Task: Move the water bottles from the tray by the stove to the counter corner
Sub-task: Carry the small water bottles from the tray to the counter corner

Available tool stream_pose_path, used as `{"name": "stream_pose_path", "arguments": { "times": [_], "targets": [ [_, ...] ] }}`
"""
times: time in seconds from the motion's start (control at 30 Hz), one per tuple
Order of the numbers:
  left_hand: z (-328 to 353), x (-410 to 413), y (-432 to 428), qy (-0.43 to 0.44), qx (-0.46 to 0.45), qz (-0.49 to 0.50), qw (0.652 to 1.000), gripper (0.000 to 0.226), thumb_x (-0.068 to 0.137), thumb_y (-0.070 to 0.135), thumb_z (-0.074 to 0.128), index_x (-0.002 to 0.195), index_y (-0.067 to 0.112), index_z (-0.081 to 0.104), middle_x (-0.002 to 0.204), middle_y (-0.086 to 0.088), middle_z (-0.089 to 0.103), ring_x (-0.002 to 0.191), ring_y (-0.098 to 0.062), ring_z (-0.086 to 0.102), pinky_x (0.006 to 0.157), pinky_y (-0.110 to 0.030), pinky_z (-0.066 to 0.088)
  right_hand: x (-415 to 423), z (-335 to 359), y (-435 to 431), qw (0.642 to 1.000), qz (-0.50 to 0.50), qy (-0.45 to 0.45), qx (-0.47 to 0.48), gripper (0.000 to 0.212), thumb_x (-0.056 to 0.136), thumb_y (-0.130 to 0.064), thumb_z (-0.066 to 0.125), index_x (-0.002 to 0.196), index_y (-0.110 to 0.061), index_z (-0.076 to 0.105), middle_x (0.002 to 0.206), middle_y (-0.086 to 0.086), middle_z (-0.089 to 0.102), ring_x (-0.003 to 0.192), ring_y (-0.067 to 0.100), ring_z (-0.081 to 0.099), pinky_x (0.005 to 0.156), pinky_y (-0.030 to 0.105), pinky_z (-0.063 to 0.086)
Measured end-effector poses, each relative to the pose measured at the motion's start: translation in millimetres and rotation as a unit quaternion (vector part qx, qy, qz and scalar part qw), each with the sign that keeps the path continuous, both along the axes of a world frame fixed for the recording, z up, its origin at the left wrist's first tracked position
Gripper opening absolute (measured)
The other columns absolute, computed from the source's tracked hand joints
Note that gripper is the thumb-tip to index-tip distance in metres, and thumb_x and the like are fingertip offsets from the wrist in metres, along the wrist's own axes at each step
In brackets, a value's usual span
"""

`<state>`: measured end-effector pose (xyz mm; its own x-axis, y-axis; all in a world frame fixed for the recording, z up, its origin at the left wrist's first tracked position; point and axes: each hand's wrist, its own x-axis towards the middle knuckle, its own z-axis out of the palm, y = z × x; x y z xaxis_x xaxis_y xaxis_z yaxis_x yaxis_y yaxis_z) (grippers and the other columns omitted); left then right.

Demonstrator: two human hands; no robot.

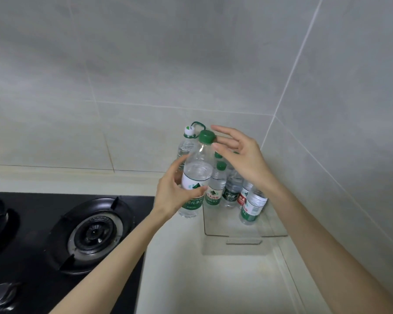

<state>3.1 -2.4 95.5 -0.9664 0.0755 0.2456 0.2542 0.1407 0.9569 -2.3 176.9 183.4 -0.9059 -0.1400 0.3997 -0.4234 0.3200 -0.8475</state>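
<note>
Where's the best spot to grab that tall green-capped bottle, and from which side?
Likely round its label band, from the stove side, as the left hand grips it: the tall bottle is straight-walled there, and smaller bottles crowd its right.

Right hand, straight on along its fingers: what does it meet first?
Probably the green cap of the bottle gripped by the left hand; the open right hand points left at it. Depth unclear.

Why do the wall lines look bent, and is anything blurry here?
Head view: the wide-angle lens bows the grout lines; the light is soft and even, no harsh glare; the stove knob at lower left is smeared, while the bottle in the left hand looks fairly sharp; the clear tray barely shows.
</note>
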Motion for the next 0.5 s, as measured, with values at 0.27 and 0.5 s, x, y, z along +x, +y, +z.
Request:
{"name": "stream_pose_path", "arguments": {
  "times": [0.27, 0.5],
  "targets": [
    [-1, -13, -31, -0.027, -0.036, 0.065, 0.997, 0.085, 0.054, 0.027, 0.091, 0.126, 0.044, 0.049, 0.095, 0.007, 0.075, 0.088, -0.008, 0.071, 0.082, -0.043, 0.058, -65, -84, 26, 0.982, -0.084, -0.133, 0.102, 0.056, 0.085, -0.011, 0.069, 0.137, -0.018, 0.049, 0.144, 0.000, 0.049, 0.133, 0.019, 0.045, 0.111, 0.033, 0.036],
    [-7, -12, -46, -0.043, -0.086, 0.076, 0.992, 0.084, 0.057, 0.025, 0.091, 0.126, 0.046, 0.049, 0.097, 0.008, 0.074, 0.086, -0.004, 0.070, 0.081, -0.041, 0.058, -98, -150, 30, 0.969, -0.194, -0.144, 0.041, 0.048, 0.082, -0.011, 0.073, 0.128, -0.018, 0.057, 0.129, 0.001, 0.060, 0.117, 0.017, 0.056, 0.102, 0.031, 0.044]
  ]
}}
